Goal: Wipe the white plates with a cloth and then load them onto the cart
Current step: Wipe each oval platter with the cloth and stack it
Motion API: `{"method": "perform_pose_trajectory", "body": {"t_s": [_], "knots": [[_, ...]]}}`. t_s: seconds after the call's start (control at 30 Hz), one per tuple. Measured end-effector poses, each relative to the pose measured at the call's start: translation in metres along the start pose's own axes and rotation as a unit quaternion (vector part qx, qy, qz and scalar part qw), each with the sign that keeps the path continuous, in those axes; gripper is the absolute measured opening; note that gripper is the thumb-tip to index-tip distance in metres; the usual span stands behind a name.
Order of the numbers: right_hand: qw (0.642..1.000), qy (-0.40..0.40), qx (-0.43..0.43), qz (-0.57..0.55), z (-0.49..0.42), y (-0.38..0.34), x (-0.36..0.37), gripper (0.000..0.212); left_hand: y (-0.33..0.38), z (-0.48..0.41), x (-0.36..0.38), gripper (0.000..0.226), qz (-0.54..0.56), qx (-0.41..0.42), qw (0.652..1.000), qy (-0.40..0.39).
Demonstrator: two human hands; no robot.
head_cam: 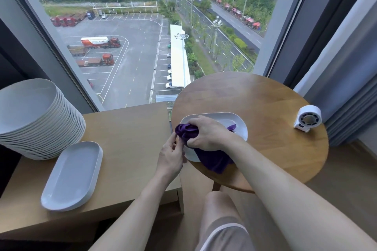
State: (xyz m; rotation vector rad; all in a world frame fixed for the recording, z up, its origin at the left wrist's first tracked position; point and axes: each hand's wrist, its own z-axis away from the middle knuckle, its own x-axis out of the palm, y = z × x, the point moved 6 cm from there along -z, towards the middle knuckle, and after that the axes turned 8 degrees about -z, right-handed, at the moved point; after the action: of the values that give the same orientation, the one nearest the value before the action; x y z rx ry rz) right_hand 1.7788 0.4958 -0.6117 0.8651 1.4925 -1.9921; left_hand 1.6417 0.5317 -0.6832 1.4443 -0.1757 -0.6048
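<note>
At centre frame, the right hand is clamping its grip around a bunched purple cloth, rubbing a white plate on the round counter, while the left hand is pinching the rim, seemingly steadying it, and other oval plates are sitting lower left.

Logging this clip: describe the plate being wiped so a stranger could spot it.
Find the round wooden table by the window. On its left edge lies a white oblong plate, the right hand gripping a purple cloth on it. Unlike the stacked plates further left, it lies alone.
</note>
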Motion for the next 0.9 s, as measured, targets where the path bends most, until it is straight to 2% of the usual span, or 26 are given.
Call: {"method": "perform_pose_trajectory", "body": {"t_s": [0.13,0.3,0.57,0.8,0.9], "knots": [[0.999,-0.03,0.017,-0.021,0.02,0.009,-0.008,0.011,-0.004,0.0,0.004,0.039,-0.016,0.001,1.0,-0.006],[0.993,-0.068,0.091,0.021,0.033,0.037,-0.04,0.02,-0.002,-0.003,-0.002,0.047,-0.038,-0.009,0.999,-0.006],[0.98,0.0,0.174,0.097,0.039,0.079,-0.092,0.014,0.002,-0.017,-0.016,0.047,-0.045,-0.03,0.998,0.019],[0.951,0.102,0.123,0.266,0.002,0.062,-0.074,0.025,0.005,-0.019,-0.013,0.05,-0.028,-0.046,0.997,0.049],[0.952,0.109,0.081,0.275,-0.007,0.047,-0.057,0.027,0.0,-0.018,-0.011,0.05,0.014,-0.056,0.997,0.047]]}}
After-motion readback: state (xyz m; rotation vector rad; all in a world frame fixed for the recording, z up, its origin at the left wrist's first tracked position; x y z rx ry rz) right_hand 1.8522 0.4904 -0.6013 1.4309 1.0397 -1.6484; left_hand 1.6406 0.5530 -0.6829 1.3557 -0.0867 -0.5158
